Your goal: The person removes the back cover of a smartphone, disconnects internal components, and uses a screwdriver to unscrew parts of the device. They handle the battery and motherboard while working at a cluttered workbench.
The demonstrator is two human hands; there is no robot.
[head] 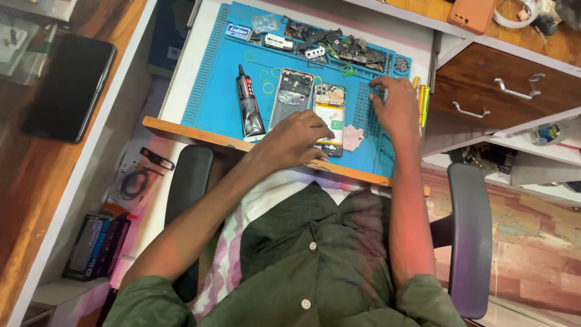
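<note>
1. Head view, looking down: a seated person in a green shirt (302,254) works at a blue mat (218,103) lying on a pull-out shelf. An opened phone (330,118) lies on the mat, its insides facing up, near the mat's front edge.

2. Risks, as a judgement: the phone sits close to the mat's front edge, so a push from the wrist resting there could slide it off onto the lap. Small loose parts (339,45) are heaped along the mat's far edge, and a sweep of the arm could scatter them. The black glue tube (248,103), left of the phone, lies within elbow reach and could be knocked.

3. The left hand (296,142) rests on the phone's lower end, at the mat's front edge. Its fingers are curled loosely inward, fingertips on the phone. Whether it pinches anything small cannot be told.

4. The right hand (396,109) lies palm down to the right of the phone, over the mat's gridded part. Its fingers are extended and slightly spread, tips touching the mat. It seems to hold nothing, though something tiny under the fingertips would be hidden.

5. A second phone back (292,97) lies just left of the opened phone. A pink cloth (353,138) lies just right of it. Yellow tools (422,100) lie past the mat's right edge.
</note>
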